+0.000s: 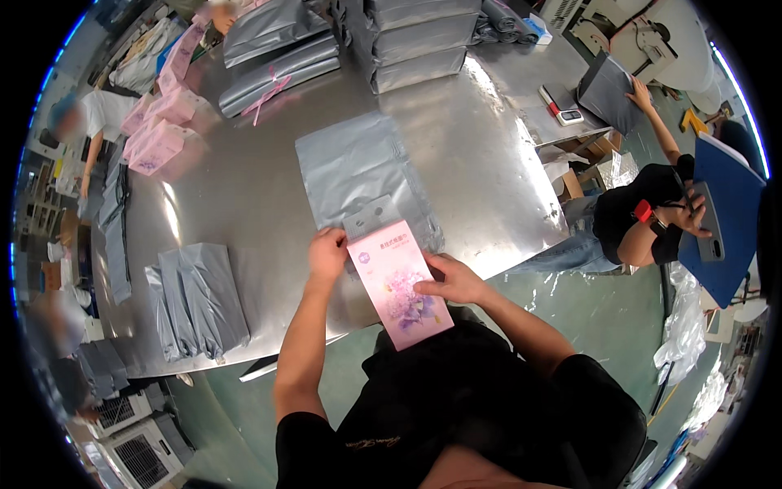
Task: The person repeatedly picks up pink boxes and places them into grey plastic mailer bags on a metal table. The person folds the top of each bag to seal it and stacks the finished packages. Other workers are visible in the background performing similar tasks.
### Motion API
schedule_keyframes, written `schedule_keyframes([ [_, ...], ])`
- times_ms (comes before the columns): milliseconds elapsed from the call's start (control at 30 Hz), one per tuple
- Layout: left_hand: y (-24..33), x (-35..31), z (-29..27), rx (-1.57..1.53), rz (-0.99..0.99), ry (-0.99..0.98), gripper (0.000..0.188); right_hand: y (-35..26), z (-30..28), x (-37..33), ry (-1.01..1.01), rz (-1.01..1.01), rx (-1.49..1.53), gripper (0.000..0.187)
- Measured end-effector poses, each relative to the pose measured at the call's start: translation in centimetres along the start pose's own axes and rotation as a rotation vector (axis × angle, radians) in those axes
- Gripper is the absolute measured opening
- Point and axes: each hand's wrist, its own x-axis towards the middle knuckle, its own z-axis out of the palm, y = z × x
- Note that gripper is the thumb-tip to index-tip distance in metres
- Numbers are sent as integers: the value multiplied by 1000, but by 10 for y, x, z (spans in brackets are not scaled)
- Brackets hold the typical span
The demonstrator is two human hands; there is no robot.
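A pink floral-printed pack (399, 281) with a see-through hanging strip at its top is in front of me, over the table's near edge. My left hand (328, 251) is closed at its upper left corner, by the strip; the fingertips are partly hidden. From the right, my right hand (452, 279) grips the pack's side with the thumb on the front and the fingers mostly behind. Just beyond the pack, a grey plastic mailing bag (358, 163) lies flat, its near end partly under the strip.
The metal table (269, 175) carries filled grey bags (199, 297) near left, stacked grey bundles (423, 49) at the back and pink boxes (163, 143) far left. At right, a co-worker (643, 216) holds a grey package (611, 94) and a phone (709, 220). Another person stands far left.
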Motion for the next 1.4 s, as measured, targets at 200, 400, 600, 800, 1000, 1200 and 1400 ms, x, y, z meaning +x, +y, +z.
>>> schedule_keyframes([
  [200,-3,14,-8,-474,-423,-40,13,-11,-33,89,682,-420,-800,28],
  [400,46,-13,-33,-183,-113,217,8,1,-35,115,594,-553,-892,16],
  [600,63,-43,-30,53,183,263,18,28,-20,96,683,-700,-862,26],
  [800,51,-13,-1,-141,-425,64,36,33,-12,129,485,-340,-782,12],
  [1000,54,-149,11,-110,-295,-210,35,41,8,16,-16,-315,-400,25],
  [1200,47,-119,9,-540,-604,-76,18,62,15,-4,49,-106,-135,22],
  [1400,63,-118,39,-742,-713,133,17,15,27,2,-16,-250,-553,25],
])
